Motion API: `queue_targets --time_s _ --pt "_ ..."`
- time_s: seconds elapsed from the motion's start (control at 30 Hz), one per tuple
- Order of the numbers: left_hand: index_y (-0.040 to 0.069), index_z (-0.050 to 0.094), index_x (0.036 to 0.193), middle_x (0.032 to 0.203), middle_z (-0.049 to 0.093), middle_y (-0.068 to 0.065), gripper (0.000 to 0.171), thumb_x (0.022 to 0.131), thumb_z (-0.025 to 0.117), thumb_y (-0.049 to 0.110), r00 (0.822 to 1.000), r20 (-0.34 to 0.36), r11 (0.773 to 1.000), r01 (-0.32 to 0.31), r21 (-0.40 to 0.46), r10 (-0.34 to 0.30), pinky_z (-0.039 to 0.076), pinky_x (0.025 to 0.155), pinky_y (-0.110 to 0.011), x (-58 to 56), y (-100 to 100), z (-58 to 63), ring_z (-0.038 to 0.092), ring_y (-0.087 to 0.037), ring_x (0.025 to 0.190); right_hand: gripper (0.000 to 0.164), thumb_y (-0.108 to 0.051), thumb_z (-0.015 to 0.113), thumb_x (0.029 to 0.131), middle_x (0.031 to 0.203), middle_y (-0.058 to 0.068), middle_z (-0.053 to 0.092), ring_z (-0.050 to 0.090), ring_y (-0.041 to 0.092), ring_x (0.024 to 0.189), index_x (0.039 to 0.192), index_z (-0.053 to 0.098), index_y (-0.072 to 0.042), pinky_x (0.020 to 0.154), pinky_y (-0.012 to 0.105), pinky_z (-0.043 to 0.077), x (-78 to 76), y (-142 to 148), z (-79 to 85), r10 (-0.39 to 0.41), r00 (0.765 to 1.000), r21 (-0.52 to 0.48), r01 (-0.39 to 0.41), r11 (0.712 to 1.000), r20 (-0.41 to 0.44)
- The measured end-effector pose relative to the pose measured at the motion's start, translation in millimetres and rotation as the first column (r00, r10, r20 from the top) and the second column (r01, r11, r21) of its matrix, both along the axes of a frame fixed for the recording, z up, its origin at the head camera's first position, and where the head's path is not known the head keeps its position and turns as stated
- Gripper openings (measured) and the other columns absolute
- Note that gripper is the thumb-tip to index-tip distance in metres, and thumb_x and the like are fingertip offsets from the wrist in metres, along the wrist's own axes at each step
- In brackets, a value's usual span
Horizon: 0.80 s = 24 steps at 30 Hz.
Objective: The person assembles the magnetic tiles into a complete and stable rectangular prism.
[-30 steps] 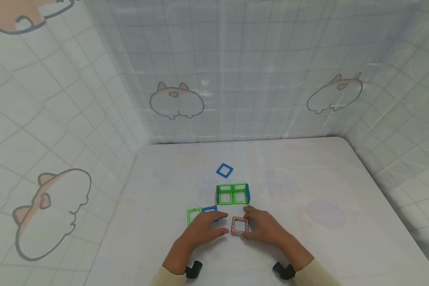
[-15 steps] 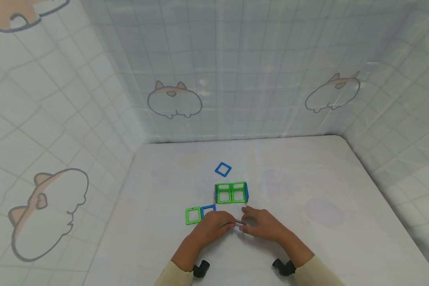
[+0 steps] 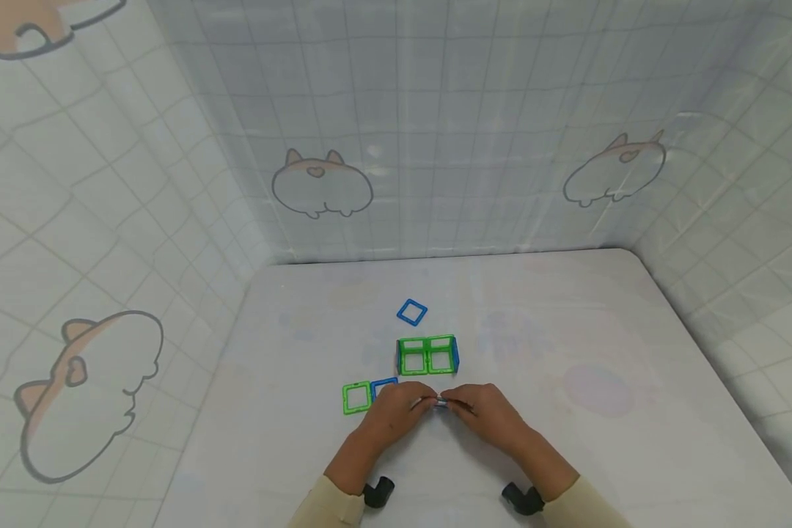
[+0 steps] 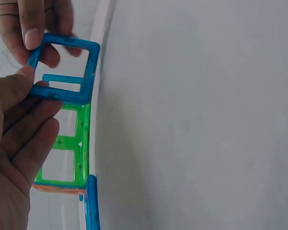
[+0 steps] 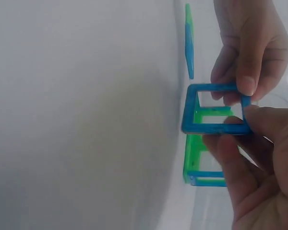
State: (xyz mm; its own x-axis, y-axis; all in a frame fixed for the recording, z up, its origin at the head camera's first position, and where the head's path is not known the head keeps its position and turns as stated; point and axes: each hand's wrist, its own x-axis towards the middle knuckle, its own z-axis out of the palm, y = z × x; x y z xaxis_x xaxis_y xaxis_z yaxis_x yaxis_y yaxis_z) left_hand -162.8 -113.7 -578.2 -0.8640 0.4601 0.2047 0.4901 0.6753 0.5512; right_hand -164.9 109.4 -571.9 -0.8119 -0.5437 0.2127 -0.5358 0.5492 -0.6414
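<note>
Left hand (image 3: 394, 414), right hand (image 3: 490, 413): 2 grips pinching 1 blue frame (image 4: 90, 72); beyond, 1 green-and-blue build (image 3: 427, 357); 1 loose square (image 3: 420, 317).

Yeah, can't read any text here. No labels, brands or numbers legible in any view.

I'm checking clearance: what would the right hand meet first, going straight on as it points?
Likely the left hand, which pinches the same blue square as the right hand, though depth is unclear.
</note>
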Motion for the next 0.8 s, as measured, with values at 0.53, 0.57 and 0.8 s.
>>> queue_targets --time_s 0.53,0.57,0.8 --pt "0.017 0.076 0.109 0.106 0.075 0.008 0.019 0.096 0.067 0.028 0.995 -0.018 0.993 -0.092 0.07 0.094 0.057 0.086 -0.023 -9.8 5 9.7 0.069 -0.006 0.101 0.021 -0.006 0.076 0.087 0.101 -0.002 0.075 0.07 0.009 0.092 0.108 0.077 -0.01 0.08 0.024 0.059 -20.8 -5 19.8 -0.003 0.982 0.129 0.028 0.991 -0.187" --pt "0.016 0.076 0.109 0.106 0.075 0.008 0.02 0.096 0.067 0.028 0.995 -0.03 0.992 -0.095 0.086 0.098 0.057 0.086 -0.023 -10.6 3 9.8 0.069 -0.006 0.101 0.021 -0.006 0.076 0.087 0.1 -0.002 0.075 0.069 0.009 0.092 0.107 0.077 -0.011 0.08 0.024 0.059 -22.2 -6 20.6 -0.009 0.982 0.134 0.034 0.99 -0.187" --pt "0.01 0.073 0.114 0.111 0.074 0.001 0.023 0.093 0.073 0.02 0.962 -0.196 0.963 -0.147 0.225 0.192 0.057 0.091 -0.032 -18.5 -14 5.7 0.069 -0.015 0.108 0.021 -0.005 0.078 0.085 0.098 -0.002 0.071 0.065 0.008 0.087 0.105 0.077 -0.01 0.076 0.024 0.059 -33.3 -8 21.3 -0.046 0.971 0.093 0.069 0.993 -0.235"
